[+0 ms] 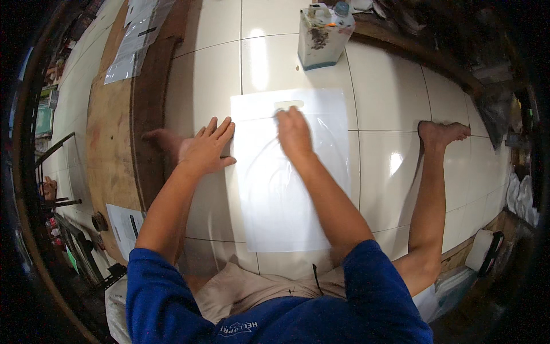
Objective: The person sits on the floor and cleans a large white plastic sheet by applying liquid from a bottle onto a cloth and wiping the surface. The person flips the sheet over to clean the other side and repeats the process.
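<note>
Plastic bag, white (281,221), lies flat on the tile floor (212,74) in the head view, handle slot at the far end. Left hand's (206,148) spread out at its left edge, not gripping anything. Right hand (295,133) is curled just near that slot, kinda blurry, so can't tell if it's pinching something. Grubby jug (323,41) sits on the far side.

A bag (272,200) lies on the floor (378,166) between the person's legs (429,195), its handle slot (292,104) at the far end. Beyond it, slightly right, stands a jerrycan (323,46) (clear of the bag). The left grip (209,148) is at the bag's left edge, the right grip (295,135) over it by the slot. Farther left, a board (109,149) bears sheets (134,49) at its far end.
</note>
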Demonstrator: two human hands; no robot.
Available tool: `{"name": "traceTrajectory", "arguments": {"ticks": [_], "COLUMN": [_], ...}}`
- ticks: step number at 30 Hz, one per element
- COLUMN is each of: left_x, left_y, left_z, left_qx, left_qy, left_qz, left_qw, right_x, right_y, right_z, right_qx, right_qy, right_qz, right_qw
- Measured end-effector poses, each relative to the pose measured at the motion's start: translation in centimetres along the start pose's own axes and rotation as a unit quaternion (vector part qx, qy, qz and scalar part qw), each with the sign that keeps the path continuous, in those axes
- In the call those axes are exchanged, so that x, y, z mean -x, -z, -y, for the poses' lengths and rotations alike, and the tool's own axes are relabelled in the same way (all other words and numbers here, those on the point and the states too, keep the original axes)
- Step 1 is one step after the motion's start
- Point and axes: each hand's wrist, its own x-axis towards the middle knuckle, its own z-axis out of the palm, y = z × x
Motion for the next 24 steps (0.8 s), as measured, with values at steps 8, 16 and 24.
{"name": "traceTrajectory", "arguments": {"ticks": [8,16,24], "left_x": [-0.3,0.2,0.0], "left_y": [0.4,0.9,0.0], "left_z": [-0.1,0.0,-0.1], "left_qx": [-0.006,0.008,-0.014], "left_qy": [0.006,0.016,0.027], "left_qz": [0.012,0.025,-0.001], "left_qw": [1.000,1.000,1.000], "right_x": [-1.3,-1.2,-3.0], "right_y": [8.8,-1.5,5.9], "right_z": [-9.7,3.7,-6.4], "right_qx": [0.125,-0.008,0.063], "right_qy": [-0.114,0.053,-0.072], "right_qz": [-0.046,0.036,0.024], "right_qw": [0.985,0.998,0.995]}}
